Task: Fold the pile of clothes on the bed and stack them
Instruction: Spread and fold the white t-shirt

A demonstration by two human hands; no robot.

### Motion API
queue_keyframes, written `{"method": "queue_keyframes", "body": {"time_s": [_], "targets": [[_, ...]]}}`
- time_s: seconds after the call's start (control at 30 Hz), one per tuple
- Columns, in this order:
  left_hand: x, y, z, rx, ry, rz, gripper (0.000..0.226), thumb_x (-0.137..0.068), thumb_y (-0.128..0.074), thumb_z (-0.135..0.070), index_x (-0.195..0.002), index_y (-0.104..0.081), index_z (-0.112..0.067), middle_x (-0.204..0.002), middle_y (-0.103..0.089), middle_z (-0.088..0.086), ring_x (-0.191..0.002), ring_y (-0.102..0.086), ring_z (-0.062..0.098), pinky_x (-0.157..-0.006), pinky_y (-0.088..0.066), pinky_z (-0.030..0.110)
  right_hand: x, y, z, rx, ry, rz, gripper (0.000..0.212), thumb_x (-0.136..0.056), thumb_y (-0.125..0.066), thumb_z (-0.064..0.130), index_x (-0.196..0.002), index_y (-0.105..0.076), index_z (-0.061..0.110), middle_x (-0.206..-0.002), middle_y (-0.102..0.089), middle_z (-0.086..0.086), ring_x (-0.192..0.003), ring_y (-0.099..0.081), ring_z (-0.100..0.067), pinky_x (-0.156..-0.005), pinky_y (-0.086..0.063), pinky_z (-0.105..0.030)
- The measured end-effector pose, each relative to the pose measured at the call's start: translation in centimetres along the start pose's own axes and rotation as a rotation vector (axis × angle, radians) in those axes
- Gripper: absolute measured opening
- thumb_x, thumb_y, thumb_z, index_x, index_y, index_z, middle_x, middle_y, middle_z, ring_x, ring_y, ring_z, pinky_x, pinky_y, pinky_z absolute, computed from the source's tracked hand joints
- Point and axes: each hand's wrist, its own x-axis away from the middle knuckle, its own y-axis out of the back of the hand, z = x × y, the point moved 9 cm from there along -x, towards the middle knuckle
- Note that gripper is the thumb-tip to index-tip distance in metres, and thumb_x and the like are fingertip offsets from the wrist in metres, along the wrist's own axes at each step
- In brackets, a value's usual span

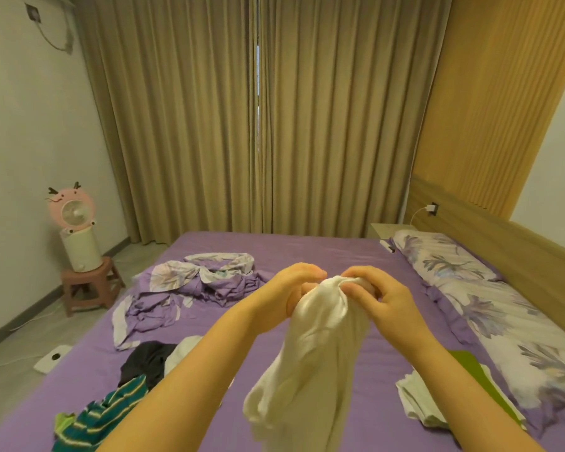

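Your forearms reach out low over the bed [307, 249], and a white garment [310, 353] hangs between them, its bunched top pinched by both hands. Your left hand [294, 288] grips it with fingers curled into the fabric from the left; your right hand [382, 295] pinches the same gathered edge from the right, thumb and fingertips pressed onto the cloth. The garment droops toward you, clear of the sheet. At your lower left lies the unfolded pile: a green striped shirt [108, 415] nearest, a black garment [150, 357] just beyond it and a white piece [186, 349] touching that. Farther off on the left sits a crumpled purple floral cover [190, 285]. To your right, folded white cloth [421, 402] lies with a green item [470, 367] behind it, both just beside the long floral pillow [490, 308] against the headboard [516, 243]. Open purple sheet stretches ahead of the hands to the curtains [258, 125]. A pink fan [74, 210] stands off the bed's left edge.
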Motion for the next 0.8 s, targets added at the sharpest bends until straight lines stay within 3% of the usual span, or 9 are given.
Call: {"method": "queue_keyframes", "body": {"time_s": [0.1,0.2,0.27,0.33,0.4,0.47,0.57,0.67,0.8], "targets": [[0.6,1.1,1.0,-0.198,-0.013,-0.058,0.041,-0.079,-0.067,-0.042,-0.113,-0.056,-0.021,-0.110,-0.063,0.000,-0.094,-0.061,0.017,-0.083,-0.045,0.036,-0.8,-0.2,-0.2,-0.034,-0.050,-0.024,0.010,-0.089,-0.062,0.022,-0.081,-0.067,0.023,-0.081,-0.067,0.012,-0.079,-0.058,0.000,-0.069,-0.041,-0.008],[1.0,0.6,1.9,-0.479,-0.068,-0.034,0.078,-0.071,-0.076,-0.048,-0.137,-0.036,-0.040,-0.135,-0.043,-0.020,-0.121,-0.047,0.001,-0.101,-0.041,0.027,-1.5,-0.7,-0.2,-0.024,-0.078,-0.046,0.024,-0.091,-0.059,0.028,-0.074,-0.062,0.011,-0.064,-0.053,-0.001,-0.060,-0.046,-0.007,-0.058,-0.036,-0.016],[1.1,0.0,1.9,-0.724,-0.167,-0.163,0.104,-0.067,-0.078,-0.050,-0.147,-0.012,-0.041,-0.139,-0.021,-0.020,-0.128,-0.030,-0.001,-0.101,-0.032,0.020,-1.9,-1.0,0.1,-0.053,-0.083,-0.060,0.032,-0.092,-0.057,0.031,-0.071,-0.058,0.006,-0.059,-0.044,0.002,-0.056,-0.038,-0.006,-0.054,-0.032,-0.018],[1.7,-0.3,0.6,-0.854,-0.379,-0.423,0.088,-0.071,-0.077,-0.037,-0.143,-0.027,-0.028,-0.132,-0.030,-0.009,-0.119,-0.039,0.005,-0.093,-0.040,0.023,-2.3,-1.0,0.3,-0.062,-0.087,-0.061,0.034,-0.092,-0.057,0.031,-0.070,-0.057,0.005,-0.058,-0.042,0.005,-0.056,-0.038,-0.006,-0.054,-0.032,-0.020],[2.8,0.3,-0.7,-0.765,-0.554,-0.635,0.041,-0.078,-0.069,-0.020,-0.115,-0.053,-0.020,-0.109,-0.051,-0.009,-0.098,-0.053,0.006,-0.081,-0.048,0.031,-2.5,-0.7,0.7,-0.038,-0.078,-0.058,0.033,-0.092,-0.057,0.032,-0.071,-0.058,0.007,-0.061,-0.045,-0.001,-0.059,-0.040,-0.007,-0.056,-0.033,-0.021],[2.5,1.4,-0.9,-0.552,-0.522,-0.624,0.010,-0.085,-0.064,-0.013,-0.094,-0.063,-0.017,-0.088,-0.064,-0.009,-0.082,-0.059,0.006,-0.075,-0.050,0.034,-2.6,0.1,0.9,0.005,-0.078,-0.045,0.029,-0.091,-0.058,0.034,-0.071,-0.061,0.013,-0.063,-0.047,-0.004,-0.060,-0.042,-0.009,-0.058,-0.034,-0.021],[1.0,1.9,-0.7,-0.188,-0.347,-0.409,0.009,-0.089,-0.062,-0.009,-0.093,-0.069,-0.010,-0.081,-0.068,-0.004,-0.078,-0.061,0.009,-0.070,-0.048,0.028,-2.2,1.2,0.4,0.060,-0.096,0.065,0.018,-0.088,-0.059,0.038,-0.075,-0.067,0.027,-0.081,-0.058,-0.001,-0.075,-0.052,-0.010,-0.067,-0.039,-0.017],[-0.2,0.5,-1.6,-0.092,-0.277,-0.245,0.015,-0.084,-0.067,-0.012,-0.099,-0.069,-0.010,-0.088,-0.069,0.006,-0.082,-0.063,0.018,-0.071,-0.048,0.033,-1.0,0.4,-0.2,-0.013,-0.150,0.301,0.025,-0.082,-0.060,0.052,-0.092,-0.071,0.032,-0.097,-0.067,0.013,-0.091,-0.060,-0.005,-0.077,-0.044,-0.016],[-1.8,-0.9,-2.4,-0.049,-0.250,-0.165,0.028,-0.082,-0.070,-0.015,-0.107,-0.062,-0.020,-0.093,-0.068,0.012,-0.079,-0.064,0.022,-0.070,-0.047,0.033,-0.4,1.0,-0.8,-0.047,-0.165,0.298,0.039,-0.078,-0.062,0.056,-0.081,-0.069,0.017,-0.068,-0.053,0.006,-0.067,-0.046,-0.009,-0.062,-0.035,-0.027]]}}
